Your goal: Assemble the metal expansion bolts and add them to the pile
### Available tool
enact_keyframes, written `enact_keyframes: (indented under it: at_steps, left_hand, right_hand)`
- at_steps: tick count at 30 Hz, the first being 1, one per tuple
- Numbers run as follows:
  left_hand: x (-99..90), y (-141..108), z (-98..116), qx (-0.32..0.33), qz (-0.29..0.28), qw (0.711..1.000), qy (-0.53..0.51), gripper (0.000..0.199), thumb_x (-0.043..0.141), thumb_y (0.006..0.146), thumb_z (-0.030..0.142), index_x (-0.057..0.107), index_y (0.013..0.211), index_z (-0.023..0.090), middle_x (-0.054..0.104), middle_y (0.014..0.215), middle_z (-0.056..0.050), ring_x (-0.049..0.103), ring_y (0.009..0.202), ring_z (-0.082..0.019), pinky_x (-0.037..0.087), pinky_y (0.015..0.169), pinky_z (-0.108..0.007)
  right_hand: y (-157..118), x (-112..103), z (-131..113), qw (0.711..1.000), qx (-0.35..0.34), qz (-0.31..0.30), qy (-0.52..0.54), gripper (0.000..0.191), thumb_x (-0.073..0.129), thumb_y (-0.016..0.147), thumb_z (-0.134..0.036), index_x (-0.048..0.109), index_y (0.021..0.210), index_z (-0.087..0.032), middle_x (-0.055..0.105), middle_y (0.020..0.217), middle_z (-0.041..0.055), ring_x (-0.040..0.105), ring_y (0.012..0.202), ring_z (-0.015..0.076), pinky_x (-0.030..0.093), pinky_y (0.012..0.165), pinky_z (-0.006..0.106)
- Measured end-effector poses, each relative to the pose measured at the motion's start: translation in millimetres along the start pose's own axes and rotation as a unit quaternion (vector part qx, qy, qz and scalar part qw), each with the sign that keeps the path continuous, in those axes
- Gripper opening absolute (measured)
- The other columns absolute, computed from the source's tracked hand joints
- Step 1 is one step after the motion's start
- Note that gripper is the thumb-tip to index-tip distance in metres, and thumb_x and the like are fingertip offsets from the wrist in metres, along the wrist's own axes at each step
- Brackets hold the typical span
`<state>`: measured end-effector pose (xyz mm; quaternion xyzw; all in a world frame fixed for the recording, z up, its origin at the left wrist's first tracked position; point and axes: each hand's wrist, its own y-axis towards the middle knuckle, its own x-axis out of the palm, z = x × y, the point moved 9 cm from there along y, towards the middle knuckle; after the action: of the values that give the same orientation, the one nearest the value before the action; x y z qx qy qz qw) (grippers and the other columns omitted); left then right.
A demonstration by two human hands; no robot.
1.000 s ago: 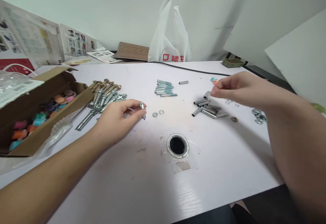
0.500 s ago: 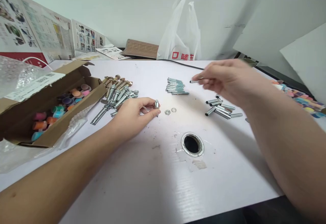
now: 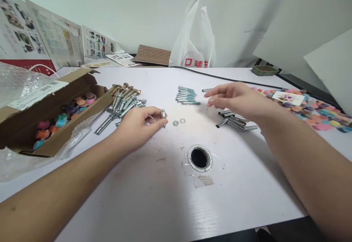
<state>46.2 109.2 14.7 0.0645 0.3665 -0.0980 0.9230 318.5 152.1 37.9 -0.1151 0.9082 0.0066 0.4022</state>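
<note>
A white table (image 3: 123,198) spreads under both hands; at the left stands an open cardboard box (image 3: 79,124) with coloured caps inside, while more loose caps (image 3: 324,115) spread along the far right; a plastic bag (image 3: 192,47) stands at the back; a heap of assembled anchor bolts (image 3: 123,104) lies between the box and the left hand (image 3: 139,124); a smaller pile of metal tubes (image 3: 233,121) lies just on the near side of the right hand (image 3: 233,97)

The right hand is palm down, thumb and fingers loosely parted, with nothing visible in their grasp; one lone tube (image 3: 206,90) lies by its index fingertip, long axis running side to side, its left end in sight and the rest behind the fingers; whether they touch I cannot tell; the row of slim bolts (image 3: 186,94) lies just left of those fingertips, heads to the left, roughly in line with the tube; the right hand is the nearer one to both

The left hand has thumb and fingertips closed in a pinch around a small metal piece (image 3: 163,114), held nearly upright, its top showing above the thumb; just right of that pinch lie a hex nut (image 3: 175,123) and, beside it, a flat washer (image 3: 182,120)
</note>
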Motion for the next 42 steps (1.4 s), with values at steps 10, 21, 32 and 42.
enact_keyframes:
  at_steps: [10,21,32,42]
  left_hand:
    - [2.3,1.0,0.9,0.050,0.005,0.998,-0.030,0.028,0.075,0.089,0.042,0.082,0.095,0.016,0.079,0.089,-0.003,0.065,0.079,-0.016,0.049,0.076,-0.030]
    - [2.0,1.5,6.4,0.087,0.020,0.996,-0.028,0.021,0.076,0.090,0.033,0.084,0.096,0.015,0.079,0.089,-0.004,0.068,0.084,-0.018,0.052,0.081,-0.031]
    - [4.2,1.4,1.1,0.060,-0.004,0.997,-0.049,0.024,0.070,0.089,0.038,0.084,0.095,0.019,0.081,0.092,-0.001,0.065,0.079,-0.016,0.047,0.076,-0.032]
    - [2.4,1.2,3.1,0.085,0.012,0.996,-0.039,0.021,0.070,0.089,0.033,0.083,0.090,0.017,0.075,0.077,0.001,0.058,0.069,-0.011,0.043,0.070,-0.028]
  right_hand:
    - [10.5,78.5,-45.1,0.980,-0.051,-0.081,-0.172,0.033,0.077,0.091,-0.042,0.078,0.114,-0.018,0.074,0.088,0.0035,0.061,0.071,0.0136,0.044,0.066,0.031]
    - [11.5,78.5,-33.6,0.977,0.077,-0.103,-0.168,0.020,0.077,0.094,-0.035,0.081,0.106,-0.019,0.063,0.072,0.0039,0.044,0.053,0.0090,0.031,0.049,0.030]
    - [-13.2,100.2,-94.1,0.958,-0.076,-0.068,0.268,0.036,0.094,0.079,-0.045,0.077,0.084,-0.014,0.062,0.074,0.0029,0.049,0.067,0.0078,0.036,0.061,0.025]
    - [-6.7,102.3,-81.7,0.960,0.001,0.005,0.281,0.024,0.082,0.088,-0.022,0.071,0.069,-0.011,0.063,0.071,0.0049,0.051,0.066,0.0076,0.038,0.062,0.025]
